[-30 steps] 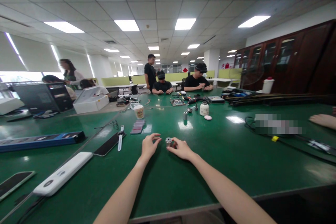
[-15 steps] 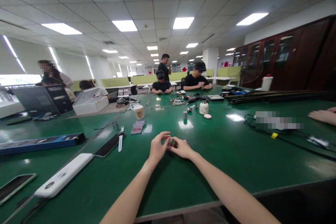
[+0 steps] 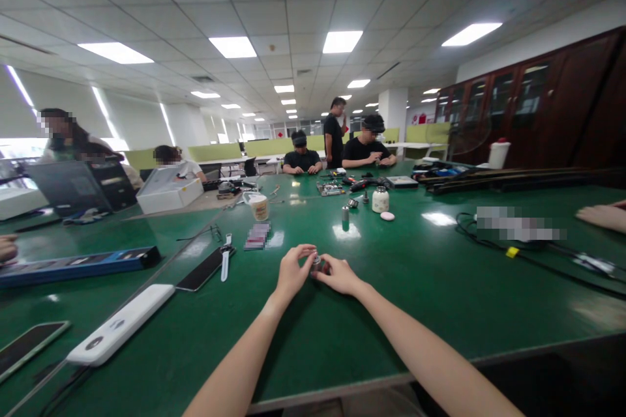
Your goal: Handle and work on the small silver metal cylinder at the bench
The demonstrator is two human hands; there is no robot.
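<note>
Right hand is holding the cylinder, fingers half-curled; left hand is nearly pinching at its top, grip unclear. Progress isn't showing.

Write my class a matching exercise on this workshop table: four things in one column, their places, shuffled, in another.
1. wristwatch
2. pink lid
3. small metal part
4. white box

A. next to a dark computer tower
B. between the left hand and right hand
C. at the far end of a flat black device
D. beside the cream jar

Pairs: 1-C, 2-D, 3-B, 4-A
</note>
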